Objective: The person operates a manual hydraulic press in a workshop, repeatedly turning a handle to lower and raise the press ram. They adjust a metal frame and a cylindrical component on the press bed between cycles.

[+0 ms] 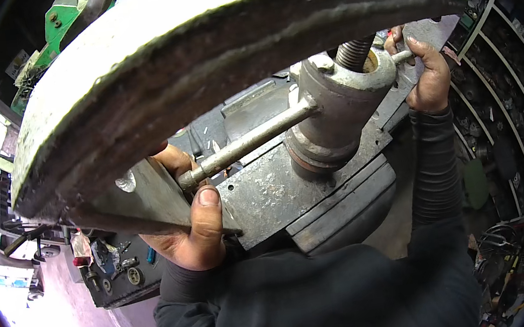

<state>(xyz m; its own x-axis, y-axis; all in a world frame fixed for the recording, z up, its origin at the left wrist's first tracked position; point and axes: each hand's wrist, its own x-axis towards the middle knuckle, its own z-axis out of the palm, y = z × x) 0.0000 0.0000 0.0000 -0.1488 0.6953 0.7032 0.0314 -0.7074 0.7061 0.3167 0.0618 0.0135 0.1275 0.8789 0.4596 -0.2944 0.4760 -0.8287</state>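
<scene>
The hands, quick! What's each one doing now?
Left hand: curled by the metal frame and bar; can't tell which it grips.
Right hand: curled at the short peg; can't tell if it's holding it.

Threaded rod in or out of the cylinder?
Partly in: the threaded rod enters the top of the grey cylinder, threads exposed above it. Depth: cannot tell, hidden inside.

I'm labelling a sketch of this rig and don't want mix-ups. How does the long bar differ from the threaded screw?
Surface: the long bar is mostly smooth; the threaded screw is ridged.
Direction: the long bar slants from the side of the cylinder toward the left hand; the threaded screw sticks out at the cylinder's top.
Thickness: the long bar looks thinner than the threaded screw.
Both look like metal and meet the same cylinder.
</scene>
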